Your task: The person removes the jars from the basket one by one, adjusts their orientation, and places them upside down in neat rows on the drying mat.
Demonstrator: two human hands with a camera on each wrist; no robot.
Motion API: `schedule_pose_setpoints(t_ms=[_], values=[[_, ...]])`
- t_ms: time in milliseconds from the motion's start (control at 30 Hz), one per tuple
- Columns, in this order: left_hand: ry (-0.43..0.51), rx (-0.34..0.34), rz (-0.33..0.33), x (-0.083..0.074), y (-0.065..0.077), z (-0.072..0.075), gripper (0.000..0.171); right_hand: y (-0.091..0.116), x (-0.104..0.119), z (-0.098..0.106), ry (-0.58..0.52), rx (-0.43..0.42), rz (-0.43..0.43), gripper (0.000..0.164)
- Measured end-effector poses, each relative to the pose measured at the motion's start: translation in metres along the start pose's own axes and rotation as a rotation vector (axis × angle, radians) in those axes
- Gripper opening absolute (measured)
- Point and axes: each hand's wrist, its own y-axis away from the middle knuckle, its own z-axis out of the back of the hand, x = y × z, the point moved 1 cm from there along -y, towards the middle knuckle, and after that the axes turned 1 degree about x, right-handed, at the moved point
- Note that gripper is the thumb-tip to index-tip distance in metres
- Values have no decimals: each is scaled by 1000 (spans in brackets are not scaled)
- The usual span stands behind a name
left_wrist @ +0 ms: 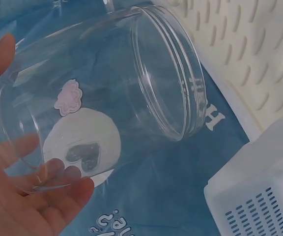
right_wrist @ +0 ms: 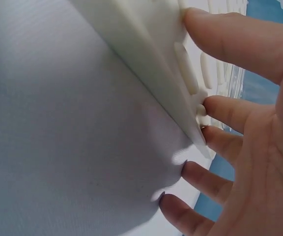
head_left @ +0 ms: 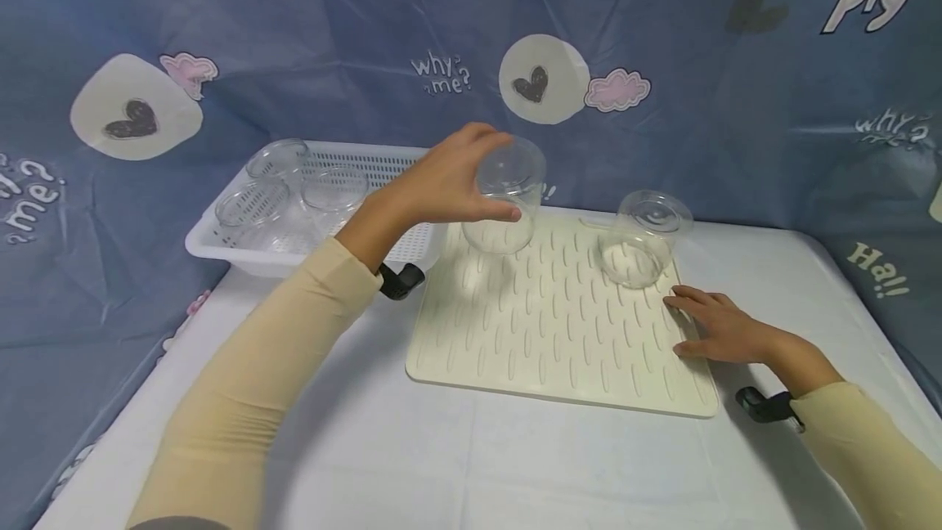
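Observation:
My left hand (head_left: 452, 178) grips a clear jar (head_left: 515, 174) around its base end, with the mouth facing down. In the left wrist view, the threaded rim of this jar points toward the cream ribbed mat (left_wrist: 259, 54), and I see a gap between them. A second clear jar (head_left: 648, 235) stands mouth down on the mat near its far right corner. My right hand (head_left: 724, 330) rests at the mat's right edge, fingers spread and holding nothing. The right wrist view shows the thumb and some fingertips touching the mat (right_wrist: 151, 44), others on the white cloth.
On the left, a white perforated basket (head_left: 202, 248) holds several clear jars (head_left: 334, 190); its right end lies beside the mat. A white cloth (head_left: 559, 464) covers the table. Behind hangs a blue printed curtain (head_left: 383, 15).

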Motion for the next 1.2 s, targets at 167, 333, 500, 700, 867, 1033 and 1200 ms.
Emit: schedule_pose_setpoints(t_ms=[167,333,500,700,867,1033,1200], values=[[17,-29,21,1,-8,-5,95,0,-1,0,18,-10,-6,78],[120,-27,57,5,-15,-20,96,0,0,-1,0,-5,-3,79],[172,-2,76,7,-21,-34,98,1,2,-3,-6,-1,4,78],[215,-32,90,6,-29,-45,97,2,1,-4,-5,-8,5,77],[241,-79,98,7,-34,-56,105,1,1,-3,3,-15,9,77],[287,-122,139,8,-39,-72,107,1,0,-3,4,-9,10,78],[315,-150,164,10,-45,-83,106,1,0,-3,0,-12,15,78]])
